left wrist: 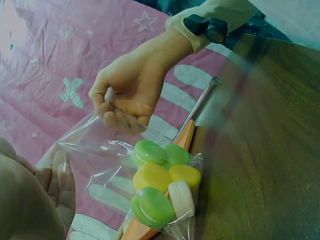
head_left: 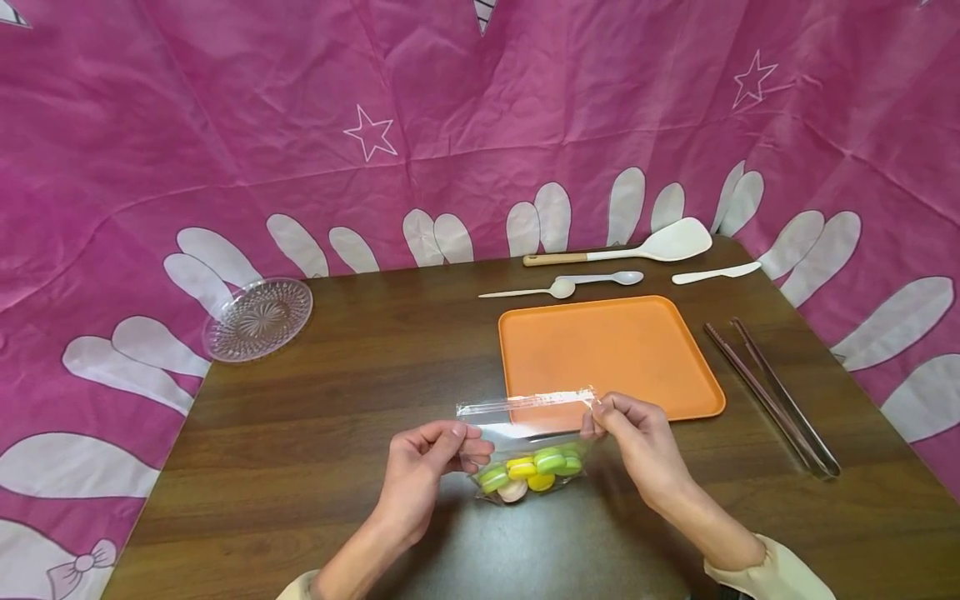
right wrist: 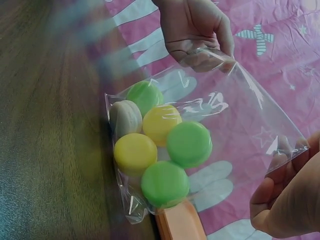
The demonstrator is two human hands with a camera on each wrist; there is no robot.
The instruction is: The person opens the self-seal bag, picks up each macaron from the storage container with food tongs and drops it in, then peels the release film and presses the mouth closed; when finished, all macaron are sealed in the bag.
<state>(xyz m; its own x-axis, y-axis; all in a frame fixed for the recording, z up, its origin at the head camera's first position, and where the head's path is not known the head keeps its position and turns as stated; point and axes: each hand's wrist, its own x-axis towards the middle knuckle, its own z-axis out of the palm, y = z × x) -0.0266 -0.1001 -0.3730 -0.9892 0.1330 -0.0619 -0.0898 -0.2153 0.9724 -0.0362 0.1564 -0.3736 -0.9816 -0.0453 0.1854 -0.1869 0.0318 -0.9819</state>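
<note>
A clear plastic bag (head_left: 491,446) hangs between both hands, just above the table's near side. Inside its bottom lie several macarons: green ones (right wrist: 189,144), yellow ones (right wrist: 135,154) and a pale one (right wrist: 126,118). My left hand (head_left: 423,467) pinches the bag's left edge between thumb and fingers. At the upper right corner, my right hand (head_left: 637,442) pinches the film the same way. In the left wrist view the right hand (left wrist: 135,90) grips the bag's far corner, while the left hand (left wrist: 30,195) shows only partly at the frame's edge.
Behind the bag lies an orange tray (head_left: 600,350). Metal tongs (head_left: 780,408) rest right of it. Further back are a white turner (head_left: 675,242), two small spoons (head_left: 561,288) and a white knife (head_left: 716,273). A clear patterned plate (head_left: 258,321) sits at the far left corner.
</note>
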